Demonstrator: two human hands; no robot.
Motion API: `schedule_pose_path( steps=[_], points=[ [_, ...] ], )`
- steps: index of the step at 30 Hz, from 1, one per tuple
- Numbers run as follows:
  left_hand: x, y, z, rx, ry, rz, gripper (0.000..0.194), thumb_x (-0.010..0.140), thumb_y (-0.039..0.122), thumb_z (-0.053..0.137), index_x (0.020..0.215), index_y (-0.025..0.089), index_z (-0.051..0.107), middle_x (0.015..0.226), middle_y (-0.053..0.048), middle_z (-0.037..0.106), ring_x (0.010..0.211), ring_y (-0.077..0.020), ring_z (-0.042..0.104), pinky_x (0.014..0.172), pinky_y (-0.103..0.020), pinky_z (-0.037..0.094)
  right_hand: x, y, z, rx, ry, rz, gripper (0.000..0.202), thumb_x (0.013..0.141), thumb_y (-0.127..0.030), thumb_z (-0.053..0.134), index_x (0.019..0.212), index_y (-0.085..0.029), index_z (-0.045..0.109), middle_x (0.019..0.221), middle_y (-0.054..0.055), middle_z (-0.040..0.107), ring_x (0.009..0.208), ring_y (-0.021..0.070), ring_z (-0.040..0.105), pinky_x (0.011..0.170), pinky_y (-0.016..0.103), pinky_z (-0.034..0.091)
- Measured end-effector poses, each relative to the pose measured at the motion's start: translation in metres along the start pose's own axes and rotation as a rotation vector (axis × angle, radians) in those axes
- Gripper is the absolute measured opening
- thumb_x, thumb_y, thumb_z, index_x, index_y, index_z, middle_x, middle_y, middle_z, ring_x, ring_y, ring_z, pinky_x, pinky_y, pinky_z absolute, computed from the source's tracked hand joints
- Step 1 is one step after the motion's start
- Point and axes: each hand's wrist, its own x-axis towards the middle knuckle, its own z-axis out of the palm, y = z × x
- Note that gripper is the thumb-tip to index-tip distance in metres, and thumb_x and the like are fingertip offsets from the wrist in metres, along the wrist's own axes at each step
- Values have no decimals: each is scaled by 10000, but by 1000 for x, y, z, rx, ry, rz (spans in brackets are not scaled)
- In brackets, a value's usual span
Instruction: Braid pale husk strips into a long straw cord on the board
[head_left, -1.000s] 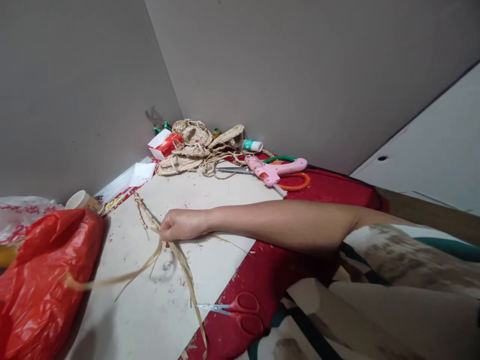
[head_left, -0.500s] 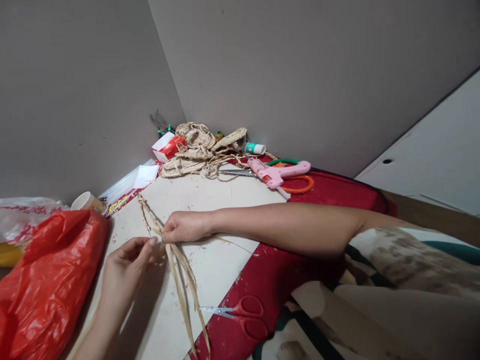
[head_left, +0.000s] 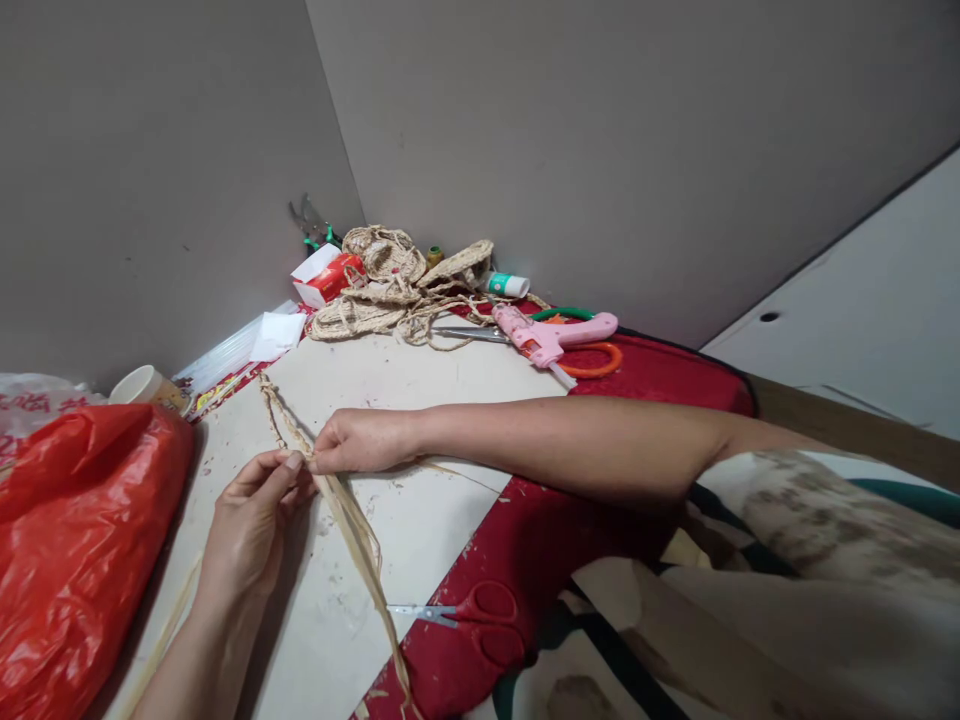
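Note:
A thin straw braid (head_left: 283,408) lies over the pale board (head_left: 315,600), its folded end pointing up and left. My right hand (head_left: 364,440) is closed around the braid where the plaiting ends. Close against it, my left hand (head_left: 251,510) pinches straw with thumb and fingertips; the exact strand is hidden. Long loose straw strands (head_left: 360,550) hang from the hands down to the board's lower edge. Another pale strand (head_left: 176,620) runs beside my left forearm. Small red-handled scissors (head_left: 480,618) rest at the board's right edge.
At the back lie coiled straw braids (head_left: 382,290), a pink glue gun (head_left: 555,335), large scissors (head_left: 596,360), a white-and-green tube (head_left: 510,285), a red box (head_left: 334,280) and pliers (head_left: 311,225). A red plastic bag (head_left: 97,530) and a cup (head_left: 146,385) stand left. Grey walls close the corner.
My left hand has moved up and right to meet my right hand at the braid. The hanging strands now lie closer together. The view has shifted slightly.

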Motion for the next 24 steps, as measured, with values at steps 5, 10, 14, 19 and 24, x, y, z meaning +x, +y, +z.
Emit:
schedule_pose_path(
  steps=[5,10,14,19,24],
  points=[
    [2,11,-11,-55,78,-10,187,621,177,782,654,159,599,771,-9,708,663,-129,654,603,-231,562,-2,-2,-2,90,-32,70,214,821,-239,537,685,-96,619,438,-80,313,452,54,250,451,212,190],
    [-4,21,-18,-81,56,56,228,628,190,784,672,164,561,579,78,533,385,-10,323,331,-108,292,-4,-5,-3,234,-108,171,235,879,-246,493,828,-85,656,357,-114,229,348,58,162,362,206,119],
    [-8,19,-16,59,54,75,242,640,277,806,710,165,604,481,96,382,402,-17,269,355,-105,215,-4,-2,-5,393,-177,188,217,886,-254,501,827,-85,625,366,-121,267,327,48,165,326,184,145],
    [-9,9,-16,197,-63,111,272,676,368,779,801,143,690,499,71,428,452,-31,314,416,-126,249,-4,2,-7,452,-214,171,248,873,-313,551,846,-77,622,382,-127,263,332,36,174,323,164,170],
    [-7,-2,-16,283,-177,119,246,740,366,731,867,160,686,622,5,626,505,-67,434,479,-168,323,-4,3,-7,471,-218,187,270,849,-352,588,842,-85,619,389,-126,274,331,32,180,322,165,166]
  ],
)
